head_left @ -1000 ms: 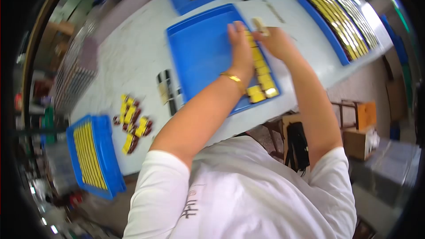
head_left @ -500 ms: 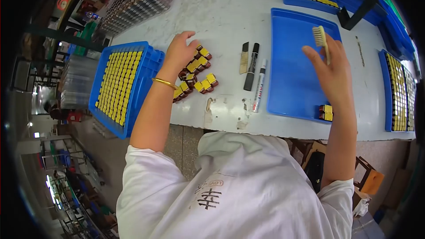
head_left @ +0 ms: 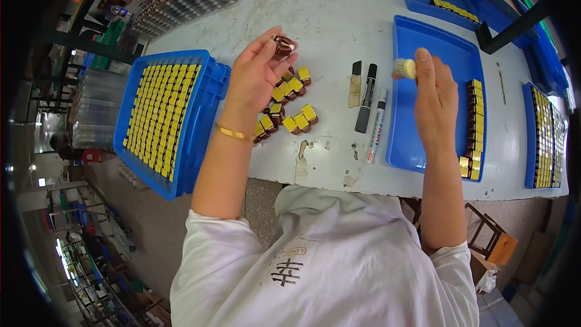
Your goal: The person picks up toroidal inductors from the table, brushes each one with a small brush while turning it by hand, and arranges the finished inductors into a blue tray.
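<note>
My left hand (head_left: 257,75), with a gold bangle at its wrist, holds a small dark brown part (head_left: 283,46) between thumb and fingers above the table. Just below it lies a loose cluster of brown parts with yellow tops (head_left: 290,89). My right hand (head_left: 434,94) is closed round a brush (head_left: 406,68) with pale bristles, over the large blue tray (head_left: 408,160). Along that tray's right side runs a column of yellow-topped parts (head_left: 475,118), with one more beside its near end.
Between cluster and tray lie a flat bristled tool (head_left: 355,85), a black marker (head_left: 366,98) and a white paint marker (head_left: 376,127). A full blue crate (head_left: 203,106) stands left, a filled tray (head_left: 530,145) right. A dark metal post (head_left: 514,27) crosses the back right.
My left hand has lifted a brown part from the cluster. My right hand, still with the brush, has turned and shifted left, uncovering the column of parts. The camera view has shifted slightly.
</note>
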Available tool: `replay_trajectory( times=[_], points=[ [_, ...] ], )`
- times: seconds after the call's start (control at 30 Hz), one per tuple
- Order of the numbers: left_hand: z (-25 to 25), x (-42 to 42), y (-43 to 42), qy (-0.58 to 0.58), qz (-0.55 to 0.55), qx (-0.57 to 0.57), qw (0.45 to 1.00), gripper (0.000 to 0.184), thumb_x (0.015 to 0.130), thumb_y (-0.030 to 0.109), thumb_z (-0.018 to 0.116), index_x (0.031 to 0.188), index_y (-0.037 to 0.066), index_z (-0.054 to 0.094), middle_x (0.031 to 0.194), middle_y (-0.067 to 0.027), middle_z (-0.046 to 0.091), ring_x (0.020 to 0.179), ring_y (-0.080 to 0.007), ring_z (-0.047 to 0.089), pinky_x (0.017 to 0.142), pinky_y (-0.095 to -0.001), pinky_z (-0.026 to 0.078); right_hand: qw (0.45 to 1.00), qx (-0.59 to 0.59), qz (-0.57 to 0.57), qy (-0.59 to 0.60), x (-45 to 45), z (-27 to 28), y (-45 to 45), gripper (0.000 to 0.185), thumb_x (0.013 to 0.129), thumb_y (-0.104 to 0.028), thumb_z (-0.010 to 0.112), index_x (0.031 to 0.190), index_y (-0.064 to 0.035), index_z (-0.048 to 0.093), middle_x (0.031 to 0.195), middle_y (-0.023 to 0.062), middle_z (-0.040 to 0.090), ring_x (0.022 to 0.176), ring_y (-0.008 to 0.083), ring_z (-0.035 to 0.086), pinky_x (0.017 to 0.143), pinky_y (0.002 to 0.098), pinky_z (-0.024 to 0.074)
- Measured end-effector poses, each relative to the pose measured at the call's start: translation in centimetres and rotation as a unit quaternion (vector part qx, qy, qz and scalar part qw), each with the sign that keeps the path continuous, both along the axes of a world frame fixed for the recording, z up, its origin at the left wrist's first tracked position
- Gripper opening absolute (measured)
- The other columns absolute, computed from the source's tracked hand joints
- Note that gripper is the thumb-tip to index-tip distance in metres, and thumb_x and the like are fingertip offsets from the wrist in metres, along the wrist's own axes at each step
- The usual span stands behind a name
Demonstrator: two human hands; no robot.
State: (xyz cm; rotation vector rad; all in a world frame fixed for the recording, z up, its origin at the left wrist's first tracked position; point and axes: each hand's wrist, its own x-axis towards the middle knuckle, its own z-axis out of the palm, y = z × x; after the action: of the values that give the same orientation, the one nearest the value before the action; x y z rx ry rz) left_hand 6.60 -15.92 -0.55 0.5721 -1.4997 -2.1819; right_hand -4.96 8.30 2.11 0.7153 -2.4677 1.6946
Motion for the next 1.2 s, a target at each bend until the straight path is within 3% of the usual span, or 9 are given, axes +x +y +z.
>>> replay_trajectory(
  times=[0.13,0.23,0.4,0.5,0.63,0.67,0.73,0.87,1.2],
  points=[
    [0.1,2.0,3.6,0.175,-0.029,0.152,0.972,0.040,0.098,0.019,0.050,0.132,-0.002,0.044,0.121,-0.0127,0.057,0.112,-0.0257,0.057,0.091,-0.0346,0.054,0.994,0.045,0.014,0.095,1.1,-0.5,-2.4,0.031,0.089,-0.021,0.060,0.065,-0.0027,0.052,0.059,0.0054,0.049,0.061,0.0216,0.046,0.065,0.0360,0.0368],
    [-0.3,2.6,5.9,0.201,-0.033,0.267,0.942,0.043,0.098,0.021,0.051,0.134,-0.001,0.043,0.124,-0.0131,0.055,0.115,-0.0262,0.055,0.093,-0.0341,0.053,0.982,0.058,-0.007,0.182,1.9,-0.9,-3.8,0.027,0.084,-0.017,0.064,0.062,-0.0068,0.051,0.058,0.0026,0.049,0.061,0.0218,0.048,0.070,0.0369,0.0359],
    [-1.7,2.8,7.8,0.221,-0.073,0.247,0.941,0.048,0.098,0.021,0.050,0.139,-0.002,0.037,0.131,-0.0145,0.051,0.114,-0.0253,0.056,0.096,-0.0327,0.052,0.955,0.080,-0.023,0.284,1.7,-1.1,-4.7,0.029,0.079,-0.015,0.067,0.059,-0.0105,0.046,0.058,0.0007,0.048,0.062,0.0207,0.048,0.069,0.0355,0.0360],
    [-2.0,2.7,8.9,0.177,-0.088,0.239,0.951,0.049,0.097,0.020,0.051,0.139,-0.002,0.037,0.131,-0.0147,0.052,0.112,-0.0240,0.058,0.096,-0.0337,0.052,0.923,0.053,-0.008,0.382,3.2,-0.8,-5.9,0.030,0.074,-0.017,0.070,0.058,-0.0125,0.046,0.058,-0.0006,0.048,0.061,0.0196,0.048,0.068,0.0343,0.0350],
    [-0.9,2.9,9.9,0.205,-0.080,0.236,0.947,0.048,0.097,0.019,0.052,0.138,-0.003,0.039,0.130,-0.0145,0.052,0.110,-0.0206,0.059,0.096,-0.0349,0.052,0.916,0.120,-0.058,0.378,1.4,-1.1,-5.4,0.026,0.068,-0.018,0.073,0.061,-0.0145,0.048,0.060,-0.0015,0.050,0.062,0.0177,0.050,0.071,0.0323,0.0340],
    [-1.5,2.8,9.8,0.208,-0.082,0.221,0.949,0.055,0.098,0.021,0.049,0.142,-0.004,0.028,0.133,-0.0170,0.049,0.119,-0.0280,0.054,0.100,-0.0386,0.050,0.910,0.099,-0.045,0.401,2.0,-1.1,-5.5,0.025,0.068,-0.017,0.072,0.061,-0.0145,0.048,0.061,-0.0014,0.050,0.062,0.0178,0.050,0.070,0.0323,0.0339],
    [-1.8,2.7,9.8,0.231,-0.089,0.240,0.939,0.055,0.098,0.021,0.049,0.142,-0.005,0.028,0.134,-0.0155,0.048,0.119,-0.0289,0.053,0.100,-0.0389,0.049,0.895,0.059,-0.021,0.443,3.6,-1.2,-5.5,0.025,0.069,-0.016,0.072,0.062,-0.0143,0.048,0.061,-0.0013,0.051,0.062,0.0178,0.050,0.070,0.0324,0.0337],
    [-2.3,2.2,9.4,0.230,-0.111,0.263,0.930,0.056,0.097,0.020,0.050,0.142,-0.004,0.027,0.135,-0.0158,0.046,0.121,-0.0312,0.052,0.102,-0.0393,0.049,0.890,0.107,-0.076,0.436,1.1,-1.9,-4.0,0.029,0.070,-0.013,0.071,0.059,-0.0136,0.044,0.059,-0.0013,0.050,0.060,0.0183,0.048,0.069,0.0324,0.0331],
    [-3.0,1.7,9.1,0.239,-0.145,0.299,0.912,0.054,0.098,0.017,0.048,0.144,-0.001,0.027,0.143,-0.0198,0.039,0.125,-0.0339,0.048,0.104,-0.0399,0.046,0.923,0.133,-0.103,0.345,1.3,-2.9,-0.5,0.034,0.073,-0.008,0.069,0.056,-0.0127,0.040,0.056,-0.0018,0.045,0.058,0.0173,0.045,0.067,0.0311,0.0291]
  ],
)
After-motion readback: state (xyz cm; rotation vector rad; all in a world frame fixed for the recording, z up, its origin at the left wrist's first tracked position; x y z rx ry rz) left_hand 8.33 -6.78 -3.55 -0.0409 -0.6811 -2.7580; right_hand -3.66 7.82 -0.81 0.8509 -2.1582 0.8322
